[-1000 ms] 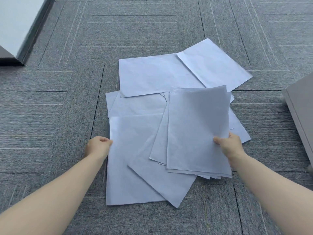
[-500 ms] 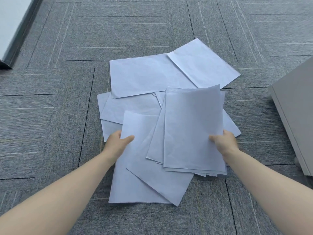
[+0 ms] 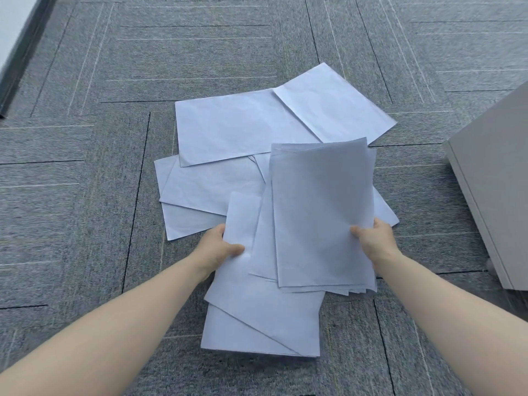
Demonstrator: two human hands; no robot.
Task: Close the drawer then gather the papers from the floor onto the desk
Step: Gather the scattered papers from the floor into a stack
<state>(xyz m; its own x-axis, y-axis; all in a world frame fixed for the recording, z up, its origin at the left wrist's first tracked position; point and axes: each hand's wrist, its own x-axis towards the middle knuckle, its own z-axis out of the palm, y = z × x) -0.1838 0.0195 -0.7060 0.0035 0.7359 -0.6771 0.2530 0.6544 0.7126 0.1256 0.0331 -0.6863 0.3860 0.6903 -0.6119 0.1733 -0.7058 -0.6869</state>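
The fingers of the right hand, at the lower right of the pile, pinch the right edge of a small stack of sheets, thumb on top and the rest hidden beneath, so the stack stands lifted and tilted above the carpet; the fingers of the left hand, near the middle of the frame, pinch the left edge of a single sheet, whose upper part curls up while its lower part lies across another sheet at the bottom centre. The drawer is not in view, so whether it is shut cannot be told; judging by the hands, the gathering step is in hand and about half done. Several loose papers lie fanned on the floor from the centre toward the upper right, overlapping one another. A pale cabinet stands at the right edge, and the bench is out of frame. The next move likely calls for sliding the left-hand sheet under or onto the held stack, squaring the edges, then reaching for the far sheets without letting the thin stack fan apart
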